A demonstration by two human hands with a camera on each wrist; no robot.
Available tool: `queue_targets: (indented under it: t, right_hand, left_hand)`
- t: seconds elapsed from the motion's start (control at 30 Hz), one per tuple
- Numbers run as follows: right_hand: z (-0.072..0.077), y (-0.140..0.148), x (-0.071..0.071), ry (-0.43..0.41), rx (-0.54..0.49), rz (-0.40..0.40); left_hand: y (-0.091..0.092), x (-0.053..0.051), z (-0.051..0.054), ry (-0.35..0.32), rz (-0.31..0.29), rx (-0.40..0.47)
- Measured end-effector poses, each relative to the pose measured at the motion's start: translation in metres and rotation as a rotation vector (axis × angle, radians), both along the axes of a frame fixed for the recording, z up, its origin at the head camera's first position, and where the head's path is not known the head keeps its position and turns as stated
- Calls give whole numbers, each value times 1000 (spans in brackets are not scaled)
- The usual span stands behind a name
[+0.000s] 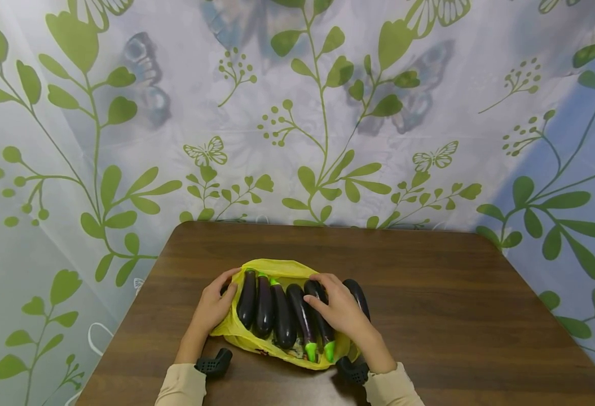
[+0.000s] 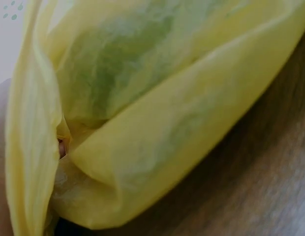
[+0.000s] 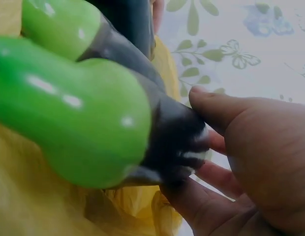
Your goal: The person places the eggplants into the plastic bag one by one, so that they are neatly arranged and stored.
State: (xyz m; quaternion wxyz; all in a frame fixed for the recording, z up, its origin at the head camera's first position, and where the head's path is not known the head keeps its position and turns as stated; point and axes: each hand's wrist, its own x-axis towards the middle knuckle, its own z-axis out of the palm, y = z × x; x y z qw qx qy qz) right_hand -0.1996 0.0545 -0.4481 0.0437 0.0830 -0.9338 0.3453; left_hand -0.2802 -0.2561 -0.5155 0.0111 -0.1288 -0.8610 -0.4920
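Several dark, glossy eggplants [image 1: 264, 307] lie side by side in an opened yellow plastic bag [image 1: 233, 332]. The three on the left have their green stem ends pointing away from me; the two on the right point theirs toward me. My left hand [image 1: 217, 299] holds the bag's left edge, and yellow plastic covers most of the left wrist view. With thumb and fingers on either side, my right hand [image 1: 343, 307] grips the rightmost eggplant in the bag [image 3: 174, 137]. Another eggplant [image 1: 359, 296] shows beyond the right hand, partly hidden by it.
The bag lies on a dark brown wooden table [image 1: 429, 293], whose surface extends to the right. Behind it hangs a pale curtain [image 1: 256, 113] printed with green leaves and butterflies. Dark wrist devices [image 1: 215, 363] sit at both wrists.
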Motion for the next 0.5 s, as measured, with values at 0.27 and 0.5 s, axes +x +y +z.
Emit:
queue_targets:
  t: [0.27,0.5]
  right_hand:
    - [-8,-3,-2,-26,11,-4]
    - [-7,-2,-1,-37,57,-8]
  left_hand:
    - [0,0,2,-17,3,-1]
    - [1,0,2,-16,2,-5]
